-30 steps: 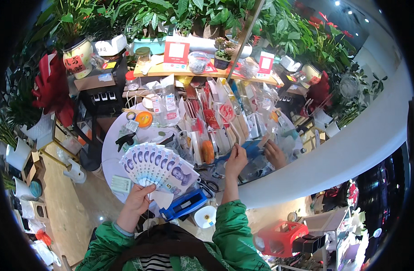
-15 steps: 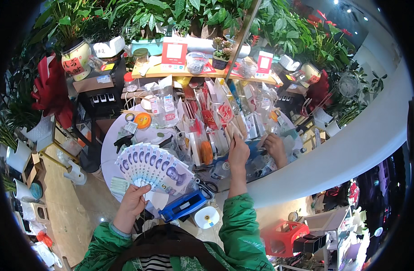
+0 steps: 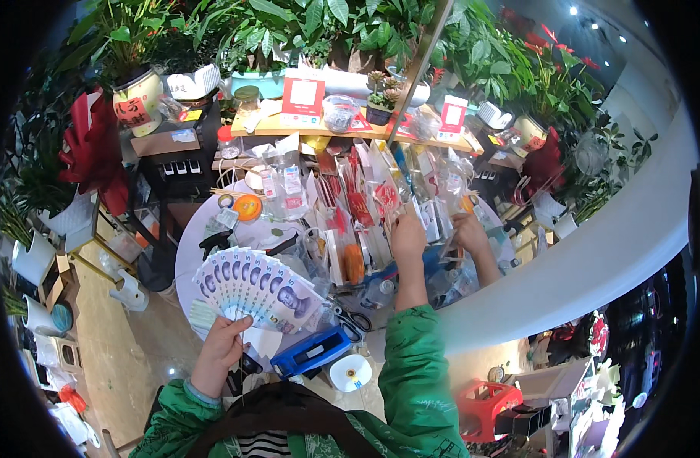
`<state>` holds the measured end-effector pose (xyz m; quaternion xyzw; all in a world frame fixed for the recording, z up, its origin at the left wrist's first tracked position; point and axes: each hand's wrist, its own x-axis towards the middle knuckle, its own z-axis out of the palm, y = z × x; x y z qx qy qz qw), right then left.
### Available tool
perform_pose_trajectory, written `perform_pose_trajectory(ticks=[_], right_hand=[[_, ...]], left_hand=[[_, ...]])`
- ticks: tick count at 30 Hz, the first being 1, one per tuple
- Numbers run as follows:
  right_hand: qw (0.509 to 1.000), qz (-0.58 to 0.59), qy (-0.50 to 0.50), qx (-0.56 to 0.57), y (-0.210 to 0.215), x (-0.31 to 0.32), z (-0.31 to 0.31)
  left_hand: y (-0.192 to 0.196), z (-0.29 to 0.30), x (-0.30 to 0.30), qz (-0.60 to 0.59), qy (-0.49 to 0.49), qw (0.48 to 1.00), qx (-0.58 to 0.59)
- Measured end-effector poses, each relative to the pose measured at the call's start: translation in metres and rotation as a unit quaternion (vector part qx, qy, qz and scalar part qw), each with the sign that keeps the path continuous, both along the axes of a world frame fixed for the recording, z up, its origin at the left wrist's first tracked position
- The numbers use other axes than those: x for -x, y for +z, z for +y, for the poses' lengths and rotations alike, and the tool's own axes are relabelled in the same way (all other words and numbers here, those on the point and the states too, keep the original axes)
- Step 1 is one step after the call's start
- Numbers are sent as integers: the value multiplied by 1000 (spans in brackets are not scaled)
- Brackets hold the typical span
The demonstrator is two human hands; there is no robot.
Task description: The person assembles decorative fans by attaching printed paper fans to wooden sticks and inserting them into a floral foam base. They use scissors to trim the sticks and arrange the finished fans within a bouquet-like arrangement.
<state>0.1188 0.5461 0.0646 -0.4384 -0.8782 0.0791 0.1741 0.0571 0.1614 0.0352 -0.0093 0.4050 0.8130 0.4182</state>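
Purple-grey paper: the left hand [image 3: 221,347] is closed on the base of a fan of banknotes [image 3: 250,290], pinched at the bottom corner, notes spread in an arc, held upright over the near edge of the round white table [image 3: 191,248]. Green jacket sleeve on both forearms.

The right hand [image 3: 408,235] is stretched forward into the upright packets [image 3: 365,202] standing in the middle of the table; fingers look curled on a packet edge, but whether it actually grips anything I cannot tell, too small and cluttered. Just right of it, another person's hand [image 3: 469,230] is in the same pile, close but apart from the right hand.

Change: over the last second the right arm has gone from bent, hand near the orange roll [image 3: 354,263], to extended further up into the packets. The fan has barely shifted, same spread, same spot. So the work in hand has moved to the right hand picking among the packets while the left just parks the notes, as I read it.

Outward: the blue tape dispenser [image 3: 313,351] sits just below the fan's right end, scissors [image 3: 351,324] beside it, a white tape roll [image 3: 350,373] lower down off the table edge. An orange round lid [image 3: 247,207] is at the table's far left. Behind, a wooden shelf [image 3: 289,126] with red-and-white sign cards [image 3: 302,99], potted plants above. Red stool [image 3: 489,408] lower right.
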Motion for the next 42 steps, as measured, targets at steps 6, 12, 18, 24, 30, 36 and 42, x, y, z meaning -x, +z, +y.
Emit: perform_pose_trajectory(ticks=[6,12,18,24,30,36,42], right_hand=[[994,39,67,-79,-1,4,0],[990,-65,109,-59,10,9,8],[992,-107,54,38,34,24,16],[982,-107,-2,156,44,36,39],[994,-90,-48,46,48,33,24],[989,75,-54,-112,69,2,3],[880,463,-2,110,89,-56,-57]], left_hand=[[-9,-11,2,8,-2,1000,-7],[-8,-10,3,9,-3,1000,-8],[2,-14,4,9,20,1000,-14],[4,-26,0,7,49,999,-14],[0,-39,-1,12,50,998,-37],[-4,-62,8,12,39,999,-33],[9,-76,22,15,43,997,-65]])
